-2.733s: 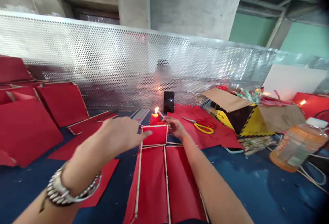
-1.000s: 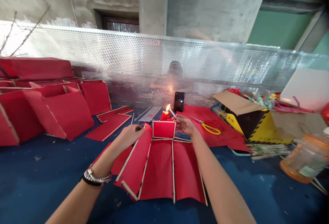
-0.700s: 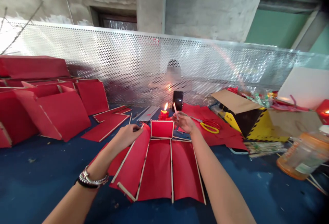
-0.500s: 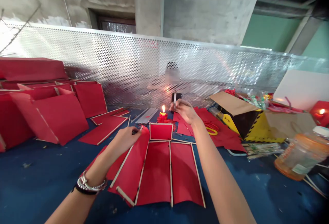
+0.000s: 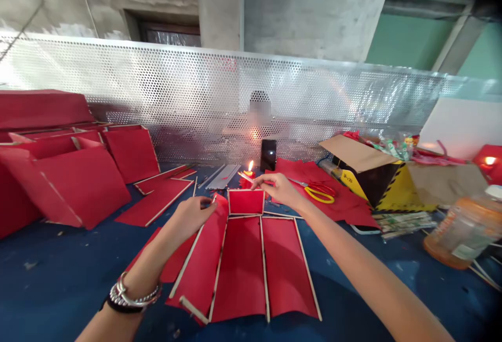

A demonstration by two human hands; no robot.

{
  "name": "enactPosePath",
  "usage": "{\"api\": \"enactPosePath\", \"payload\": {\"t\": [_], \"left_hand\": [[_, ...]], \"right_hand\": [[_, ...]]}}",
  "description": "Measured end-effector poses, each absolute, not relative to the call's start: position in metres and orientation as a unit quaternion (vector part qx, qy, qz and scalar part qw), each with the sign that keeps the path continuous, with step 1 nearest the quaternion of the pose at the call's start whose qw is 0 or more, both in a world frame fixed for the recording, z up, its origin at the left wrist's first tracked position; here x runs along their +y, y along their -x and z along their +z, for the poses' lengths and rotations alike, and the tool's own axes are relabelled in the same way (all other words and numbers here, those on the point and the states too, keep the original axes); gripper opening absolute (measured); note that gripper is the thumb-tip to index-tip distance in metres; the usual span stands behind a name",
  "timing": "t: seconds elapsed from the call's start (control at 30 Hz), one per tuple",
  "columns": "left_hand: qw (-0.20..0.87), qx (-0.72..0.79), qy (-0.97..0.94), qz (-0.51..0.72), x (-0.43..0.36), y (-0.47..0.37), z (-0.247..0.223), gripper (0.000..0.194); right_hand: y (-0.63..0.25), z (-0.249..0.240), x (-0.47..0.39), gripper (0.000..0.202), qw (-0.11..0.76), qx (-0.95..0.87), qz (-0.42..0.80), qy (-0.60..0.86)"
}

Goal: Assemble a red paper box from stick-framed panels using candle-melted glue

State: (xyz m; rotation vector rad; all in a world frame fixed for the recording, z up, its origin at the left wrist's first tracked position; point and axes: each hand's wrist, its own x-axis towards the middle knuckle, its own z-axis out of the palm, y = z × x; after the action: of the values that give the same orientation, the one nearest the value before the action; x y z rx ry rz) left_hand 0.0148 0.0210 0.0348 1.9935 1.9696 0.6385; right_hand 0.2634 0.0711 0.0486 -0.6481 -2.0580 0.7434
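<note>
Moved since the earlier frame: right hand (image 5: 276,187), down from in front of the upright black phone (image 5: 269,155) to the near right of the lit red candle (image 5: 247,180). Phone face now uncovered; yellow-and-red-handled scissors (image 5: 319,193) in fuller view.

Right hand nearly closed, fingertips pinching a slim pale stick (image 5: 244,177). Stick tilted, its free end pointing left, across the candle's near side; whether it touches the wax, cannot tell from here.

Left hand (image 5: 192,216) partly curled, thumb and fingers gripping the far left corner of the long red paper panels with pale stick ribs (image 5: 241,269). Exact fingertip contact hard to see. Silver beaded bracelet (image 5: 127,296) and a black band on that wrist.

Ribbed panels spread on the dark blue table (image 5: 345,289), nearest the wearer, between the forearms. Small red rectangular panel with pale edging (image 5: 246,202) at their far end, just on the near side of the candle.

Candle base partly hidden by the stick and small panel. Red paper boxes (image 5: 70,182) at left, cut off by the view's edge; clear bottle with orange contents (image 5: 463,229) at right, also cut off. Figure behind or reflected in the perforated metal screen (image 5: 188,101) blurred, unclear which.
</note>
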Motion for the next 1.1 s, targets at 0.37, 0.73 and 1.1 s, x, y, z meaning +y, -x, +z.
{"api": "enactPosePath", "payload": {"t": [0.37,0.73,1.1], "left_hand": [[0.113,0.714,-0.674,0.152,0.020,-0.019,0.044,0.057],[0.167,0.714,-0.655,0.183,0.019,-0.015,0.044,0.053],[0.155,0.705,-0.672,0.168,0.023,-0.015,0.043,0.052]], "right_hand": [[-0.264,0.039,0.080,0.024,0.447,-0.809,0.241,0.297],[-0.311,0.067,0.076,0.036,0.315,-0.864,0.084,0.384],[-0.260,0.047,0.054,0.025,0.288,-0.876,-0.001,0.386]]}}
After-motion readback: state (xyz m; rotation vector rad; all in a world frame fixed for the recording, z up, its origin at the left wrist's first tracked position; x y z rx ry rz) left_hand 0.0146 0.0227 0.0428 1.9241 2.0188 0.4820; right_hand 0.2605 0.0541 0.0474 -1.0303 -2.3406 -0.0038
